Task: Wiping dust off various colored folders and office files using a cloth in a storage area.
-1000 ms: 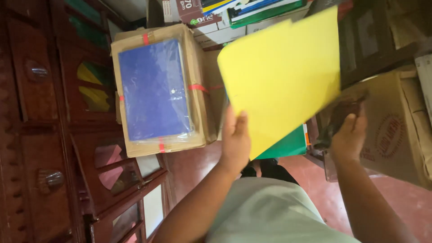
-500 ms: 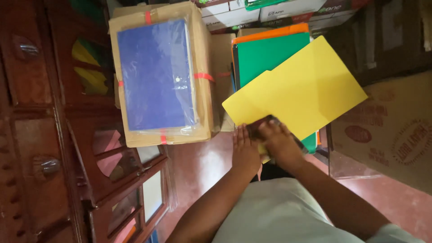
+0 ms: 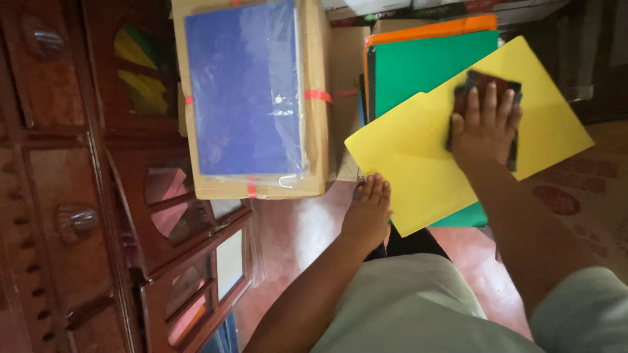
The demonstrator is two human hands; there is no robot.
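Observation:
A yellow folder [image 3: 418,170] lies tilted on a stack of folders, a green one [image 3: 418,65] on top and an orange one [image 3: 425,29] showing at the far edge. My right hand [image 3: 484,127] is spread flat on a dark cloth [image 3: 494,83], pressing it onto the yellow folder's upper half. At the folder's near left edge, my left hand [image 3: 369,212] holds it with fingers on the rim. My lap in light clothing fills the bottom of the view.
A taped cardboard box [image 3: 317,144] topped with a plastic-wrapped blue pack [image 3: 242,91] stands left of the folders. A dark wooden cabinet [image 3: 59,163] with glass doors runs along the left. Another printed cardboard box [image 3: 589,189] sits at the right, on a red floor [image 3: 294,229].
The yellow folder came down from being held up and now lies on the stack. My right hand moved up across it with the cloth; my left hand shifted to its near edge.

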